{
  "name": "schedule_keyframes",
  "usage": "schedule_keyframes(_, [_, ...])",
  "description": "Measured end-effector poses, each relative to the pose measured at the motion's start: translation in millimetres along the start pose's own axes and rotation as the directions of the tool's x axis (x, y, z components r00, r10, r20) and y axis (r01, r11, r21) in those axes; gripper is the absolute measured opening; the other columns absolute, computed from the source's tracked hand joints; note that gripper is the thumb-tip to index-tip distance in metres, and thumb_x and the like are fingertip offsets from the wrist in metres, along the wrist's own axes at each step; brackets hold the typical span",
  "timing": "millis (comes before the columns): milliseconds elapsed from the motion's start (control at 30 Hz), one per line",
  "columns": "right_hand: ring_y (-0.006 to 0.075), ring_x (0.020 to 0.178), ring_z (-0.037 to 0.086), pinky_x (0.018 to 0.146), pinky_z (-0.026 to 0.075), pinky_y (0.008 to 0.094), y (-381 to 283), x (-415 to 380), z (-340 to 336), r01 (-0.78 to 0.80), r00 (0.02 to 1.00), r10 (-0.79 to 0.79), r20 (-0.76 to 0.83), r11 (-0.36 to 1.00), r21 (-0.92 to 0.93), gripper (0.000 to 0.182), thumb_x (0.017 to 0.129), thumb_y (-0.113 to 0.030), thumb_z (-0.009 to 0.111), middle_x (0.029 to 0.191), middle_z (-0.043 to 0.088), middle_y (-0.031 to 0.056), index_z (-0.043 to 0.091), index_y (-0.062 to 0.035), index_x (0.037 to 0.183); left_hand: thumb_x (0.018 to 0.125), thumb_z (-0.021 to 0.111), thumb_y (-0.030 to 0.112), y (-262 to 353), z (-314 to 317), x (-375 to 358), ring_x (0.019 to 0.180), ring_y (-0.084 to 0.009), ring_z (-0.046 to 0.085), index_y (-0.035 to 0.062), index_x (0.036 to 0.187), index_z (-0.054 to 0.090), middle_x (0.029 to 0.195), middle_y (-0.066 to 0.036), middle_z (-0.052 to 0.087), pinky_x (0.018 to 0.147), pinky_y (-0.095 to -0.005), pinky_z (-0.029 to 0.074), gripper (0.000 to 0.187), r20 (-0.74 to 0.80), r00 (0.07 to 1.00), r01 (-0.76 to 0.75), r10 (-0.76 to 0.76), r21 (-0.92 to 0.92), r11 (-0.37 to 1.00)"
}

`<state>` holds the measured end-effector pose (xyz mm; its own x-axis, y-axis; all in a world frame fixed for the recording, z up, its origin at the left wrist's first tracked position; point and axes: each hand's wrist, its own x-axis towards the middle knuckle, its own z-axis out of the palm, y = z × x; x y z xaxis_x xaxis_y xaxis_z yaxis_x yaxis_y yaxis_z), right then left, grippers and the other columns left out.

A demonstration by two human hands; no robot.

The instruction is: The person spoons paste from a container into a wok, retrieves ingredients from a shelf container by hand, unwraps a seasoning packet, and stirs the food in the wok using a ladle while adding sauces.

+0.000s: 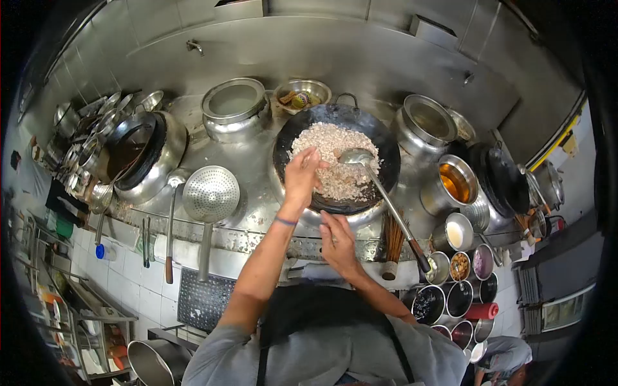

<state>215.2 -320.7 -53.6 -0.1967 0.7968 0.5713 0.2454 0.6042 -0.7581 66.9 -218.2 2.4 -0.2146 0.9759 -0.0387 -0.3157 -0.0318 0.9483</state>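
Note:
A large black wok [283, 138] sits on the steel stove, holding a heap of pale, finely chopped food [328, 138]. My left hand [302, 179] is over the left part of the wok, its fingers apart and nothing visible in them. Close to the wok's front rim, my right hand [338, 243] is open, with thumb and fingers spread. A long-handled ladle [356, 156] rests with its bowl on the chopped food. Its handle slants down to the right, past my right hand, and neither hand touches it.
Left of the wok lies a perforated skimmer [211, 194]. A lidded steel pot [235, 109] and a bowl with packets [302, 95] stand behind. To the right are a pot of orange liquid [456, 183], a bamboo brush [391, 248] and several seasoning containers [459, 266]. Another person [505, 357] is at lower right.

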Motion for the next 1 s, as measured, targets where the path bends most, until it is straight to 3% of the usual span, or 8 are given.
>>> schedule_keyframes(133, [0.0311,0.095,0.066,0.084,0.053,0.0374,-4,2,-16,-0.088,0.996,0.090,0.025,0.994,-0.068,0.029,0.098,-0.003,0.061,0.105,0.065,0.0188,0.066,0.0044,0.126,0.104,0.063,0.024,-16,-2,75,0.061,-0.0168,0.064,-0.0043,0.140,0.050,0.107,-0.016,0.070,0.054,-0.0358,0.056,0.048,0.101,0.995,-0.051,-0.028,0.707,0.706])
schedule_keyframes(200, [0.0282,0.092,0.066,0.081,0.054,0.0353,6,7,-19,0.002,1.000,-0.006,-0.028,0.991,-0.130,0.030,0.098,-0.001,0.061,0.103,0.066,0.0186,0.066,0.0042,0.127,0.106,0.058,0.022,-33,-8,74,0.071,-0.0210,0.069,-0.0043,0.144,0.045,0.110,-0.018,0.070,0.062,-0.0385,0.060,0.048,0.117,0.980,0.134,-0.162,0.218,0.967])
schedule_keyframes(300, [0.0271,0.092,0.066,0.080,0.054,0.0349,8,-1,-21,-0.118,0.992,0.114,-0.049,0.990,-0.082,0.032,0.097,-0.001,0.063,0.103,0.066,0.0179,0.066,0.0039,0.129,0.110,0.047,0.020,-46,-1,26,0.100,-0.0294,0.072,-0.0041,0.145,0.042,0.116,-0.022,0.068,0.087,-0.0453,0.062,0.043,0.357,0.873,0.465,-0.332,-0.409,0.785])
schedule_keyframes(600, [0.0304,0.094,0.071,0.081,0.056,0.0373,6,-2,-14,-0.116,0.991,0.105,-0.085,0.985,-0.131,0.015,0.093,-0.001,0.068,0.101,0.071,0.0164,0.070,0.0024,0.108,0.112,0.041,0.037,-49,13,-84,0.120,-0.0252,0.062,-0.0031,0.144,0.046,0.137,-0.021,0.062,0.106,-0.0385,0.048,0.051,0.400,0.868,0.466,-0.295,-0.450,0.762])
schedule_keyframes(700, [0.0304,0.096,0.071,0.082,0.056,0.0377,-4,-5,-14,-0.346,0.938,0.347,0.008,0.932,0.104,0.013,0.092,-0.001,0.068,0.102,0.071,0.0166,0.069,0.0014,0.105,0.113,0.040,0.033,-64,-1,-94,0.114,-0.0228,0.065,-0.0017,0.138,0.050,0.130,-0.017,0.066,0.099,-0.0359,0.053,0.045,0.321,0.886,0.436,-0.336,-0.324,0.840])
schedule_keyframes(800, [0.0262,0.092,0.072,0.077,0.057,0.0343,-25,-2,-42,-0.258,0.962,0.249,0.109,0.963,0.081,0.015,0.089,0.004,0.068,0.100,0.071,0.0162,0.069,0.0005,0.104,0.112,0.042,0.028,-41,-25,-92,0.071,-0.0198,0.066,0.0035,0.131,0.052,0.082,-0.006,0.062,0.057,-0.0310,0.054,0.033,0.062,0.902,0.420,-0.428,-0.361,0.833])
schedule_keyframes(867, [0.0276,0.097,0.071,0.078,0.058,0.0351,-24,5,-85,-0.035,0.999,0.042,0.021,0.963,-0.267,0.017,0.087,0.005,0.068,0.103,0.070,0.0168,0.068,0.0011,0.103,0.111,0.040,0.042,-51,-79,-62,0.043,-0.0072,0.034,0.0091,0.120,0.054,0.060,0.005,0.039,0.036,-0.0268,0.027,0.037,0.002,0.926,0.368,-0.377,-0.226,0.902])
schedule_keyframes(1000, [0.0437,0.101,0.064,0.089,0.051,0.0492,10,-1,-166,-0.194,0.981,0.151,-0.123,0.715,-0.671,0.027,0.088,-0.009,0.071,0.110,0.067,0.0224,0.067,0.0002,0.114,0.106,0.040,0.046,-60,-173,44,0.041,-0.0106,0.030,0.0122,0.094,0.060,0.057,0.004,0.041,0.038,-0.0255,0.023,0.042,-0.307,0.824,0.442,-0.475,-0.174,0.880])
